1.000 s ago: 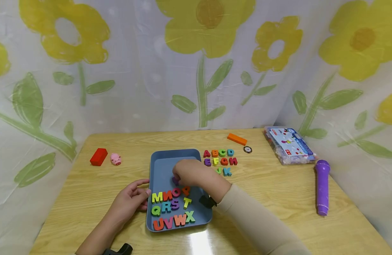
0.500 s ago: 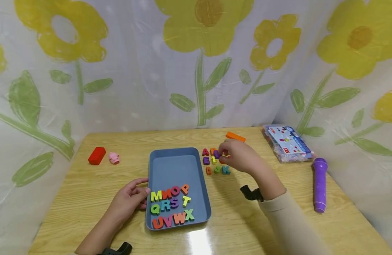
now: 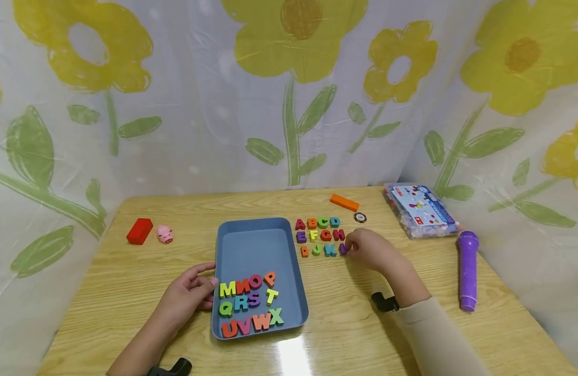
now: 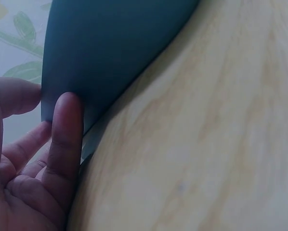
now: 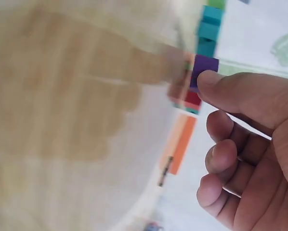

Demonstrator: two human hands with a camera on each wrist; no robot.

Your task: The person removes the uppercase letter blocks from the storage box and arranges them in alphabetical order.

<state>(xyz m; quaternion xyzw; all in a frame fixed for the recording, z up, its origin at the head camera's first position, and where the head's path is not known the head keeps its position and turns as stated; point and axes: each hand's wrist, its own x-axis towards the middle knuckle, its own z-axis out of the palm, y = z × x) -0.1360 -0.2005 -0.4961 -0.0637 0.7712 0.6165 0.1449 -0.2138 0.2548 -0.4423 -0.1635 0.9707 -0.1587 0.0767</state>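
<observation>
My right hand (image 3: pixel 371 250) pinches a purple letter L (image 3: pixel 343 249) between thumb and forefinger, at the right end of a row beside the blue letter K (image 3: pixel 330 250). The right wrist view shows the thumb on the purple letter (image 5: pixel 204 70), other fingers loosely bent. My left hand (image 3: pixel 187 295) rests at the left side of a blue-grey tray (image 3: pixel 299 277), its fingertips touching the outer wall (image 4: pixel 105 48). Inside the tray's near half lie colourful letters, among them a yellow M (image 3: pixel 227 289) and a red U (image 3: pixel 230 328).
Rows of letters, including a red A (image 3: pixel 300 224), lie right of the tray. Behind are an orange block (image 3: pixel 344 202) and a round chip (image 3: pixel 360 217). A plastic box (image 3: pixel 420 209) and purple microphone (image 3: pixel 468 271) stand right; a red block (image 3: pixel 140 231) and pink pig (image 3: pixel 164 234) left.
My right hand has lifted the purple L out of the tray and carried it right, over the letter rows, down to the end of the lowest row. The left hand stays at the tray.
</observation>
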